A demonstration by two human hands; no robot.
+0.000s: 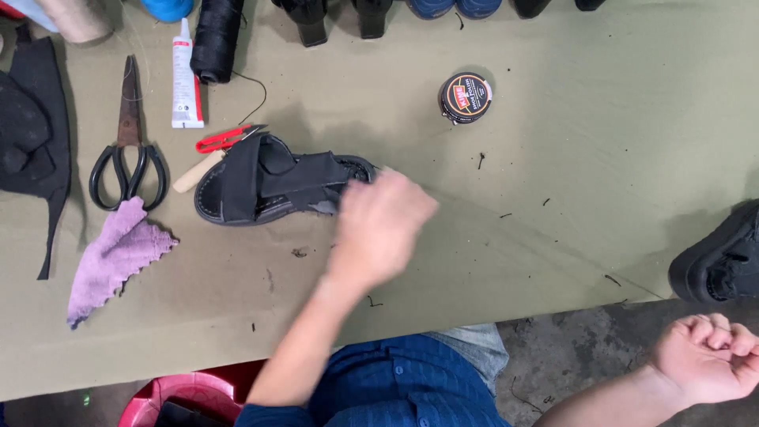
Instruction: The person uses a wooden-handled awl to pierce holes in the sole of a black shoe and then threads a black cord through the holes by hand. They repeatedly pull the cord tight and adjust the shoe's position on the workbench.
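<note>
A black strappy sandal (269,186) lies on its side on the olive-green work cloth (553,198). My left hand (379,229) is blurred and sits at the sandal's right end, its back facing up. Its fingers are too blurred to tell whether they grip the sole. My right hand (708,356) hangs off the table's front edge at the lower right. It is curled into a fist with nothing visible in it. A round black tin of shoe polish (466,97) stands closed behind the sandal, to the right.
Left of the sandal lie a wooden-handled awl (198,170), red thread snips (225,138), large black scissors (126,150), a glue tube (186,79), a black thread spool (215,35) and a purple rag (118,253). A black shoe (723,257) sits at the right edge. A red basin (186,399) is below the table.
</note>
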